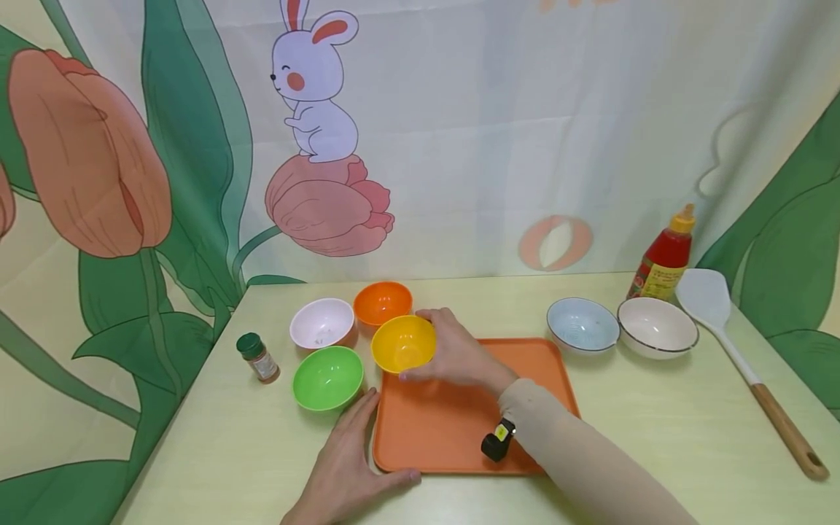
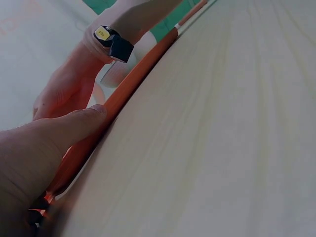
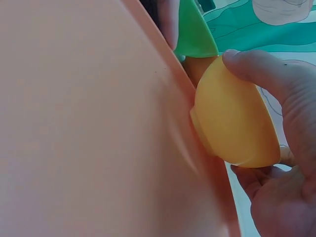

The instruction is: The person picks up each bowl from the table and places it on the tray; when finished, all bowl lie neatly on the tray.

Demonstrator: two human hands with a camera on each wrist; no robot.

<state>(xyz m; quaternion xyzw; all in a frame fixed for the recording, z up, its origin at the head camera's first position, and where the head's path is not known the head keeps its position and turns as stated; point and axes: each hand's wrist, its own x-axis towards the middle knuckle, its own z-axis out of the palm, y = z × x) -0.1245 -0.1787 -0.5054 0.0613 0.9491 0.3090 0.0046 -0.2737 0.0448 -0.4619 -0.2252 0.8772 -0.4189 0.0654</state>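
The right hand grips a yellow bowl by its rim, thumb on the near side and fingers on the far side, at the back left corner of an orange tray. In the right wrist view the yellow bowl is between thumb and fingers of the right hand, beside the tray's edge. The left hand rests at the tray's left front corner with spread, fairly straight fingers; its thumb touches the tray's edge in the left wrist view. Close to its fingertips is a green bowl.
An orange bowl and a pinkish-white bowl stand behind the green one, with a green-capped jar at left. At right are a light blue bowl, a white bowl, a red sauce bottle and a spatula.
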